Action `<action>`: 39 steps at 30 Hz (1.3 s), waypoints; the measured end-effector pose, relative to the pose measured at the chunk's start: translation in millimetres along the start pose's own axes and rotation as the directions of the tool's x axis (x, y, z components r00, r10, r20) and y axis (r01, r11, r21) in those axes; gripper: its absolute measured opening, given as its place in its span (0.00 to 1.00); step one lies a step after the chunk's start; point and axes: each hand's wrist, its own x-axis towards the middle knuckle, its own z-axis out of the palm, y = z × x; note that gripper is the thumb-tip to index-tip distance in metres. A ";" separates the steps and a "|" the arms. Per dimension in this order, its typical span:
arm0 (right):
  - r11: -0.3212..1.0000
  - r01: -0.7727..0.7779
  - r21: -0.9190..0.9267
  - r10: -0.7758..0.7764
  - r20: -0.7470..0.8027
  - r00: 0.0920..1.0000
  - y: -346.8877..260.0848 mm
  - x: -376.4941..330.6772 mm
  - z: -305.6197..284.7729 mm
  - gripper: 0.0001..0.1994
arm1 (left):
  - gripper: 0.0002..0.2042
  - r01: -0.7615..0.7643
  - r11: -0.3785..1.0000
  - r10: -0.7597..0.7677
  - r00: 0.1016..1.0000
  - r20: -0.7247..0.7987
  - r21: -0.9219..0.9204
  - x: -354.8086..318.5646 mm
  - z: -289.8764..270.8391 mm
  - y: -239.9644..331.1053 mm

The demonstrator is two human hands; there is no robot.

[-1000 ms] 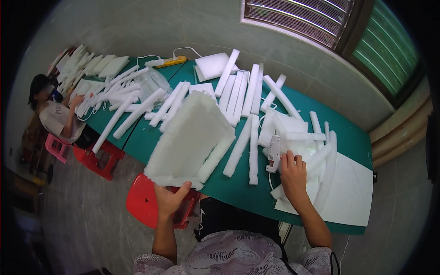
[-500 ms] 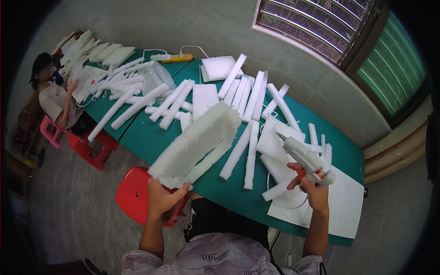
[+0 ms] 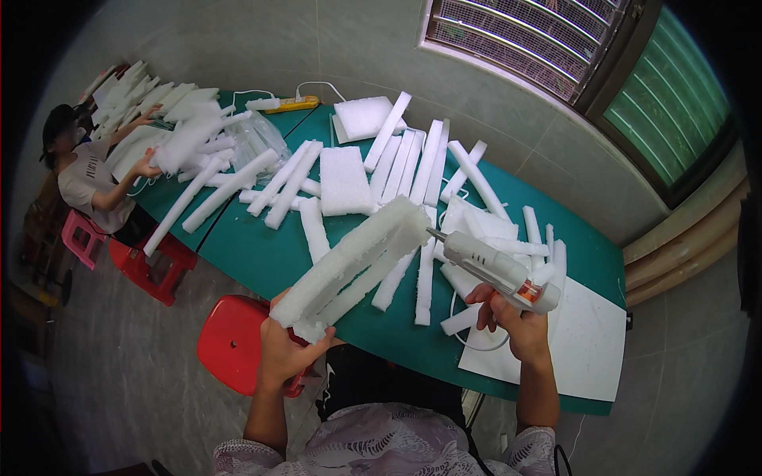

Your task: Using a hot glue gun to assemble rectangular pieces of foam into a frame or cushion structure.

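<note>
My left hand grips the near end of a white foam frame, a long open box of foam strips, tilted up above the table's front edge. In my right hand is a grey-white glue gun with an orange part near its rear. Its nozzle points left and is at or very near the frame's far right corner; whether it touches I cannot tell. Behind the frame lie a foam block and several foam strips on the green table.
A white sheet covers the table's right end. A red stool stands at the front left. At the far left a person handles foam pieces. A yellow power strip lies by the wall, below the barred window.
The glue gun has moved left, its nozzle now at the foam frame's corner. The frame has turned more on edge. The person at the far left has lifted a blurred foam piece.
</note>
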 end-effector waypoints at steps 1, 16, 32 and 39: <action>1.000 0.006 -0.013 -0.006 -0.011 1.000 1.2 1.2 0.7 0.13 | 0.34 0.007 1.000 -0.007 1.000 0.011 -0.012 0.3 -0.4 1.1; 0.994 -0.023 -0.111 0.009 -0.126 0.992 5.5 1.8 -0.7 0.14 | 0.33 0.002 1.000 -0.002 1.000 0.013 -0.002 -1.0 -1.8 5.0; 0.996 0.040 -0.083 0.000 0.434 0.901 -3.7 -1.5 48.1 0.11 | 0.35 -0.021 0.999 0.019 0.998 0.067 0.042 15.5 4.0 33.6; 0.999 -0.014 -0.048 0.032 0.401 0.916 -5.5 -3.2 52.8 0.12 | 0.35 -0.034 0.999 0.031 0.997 0.068 0.033 16.9 3.3 32.5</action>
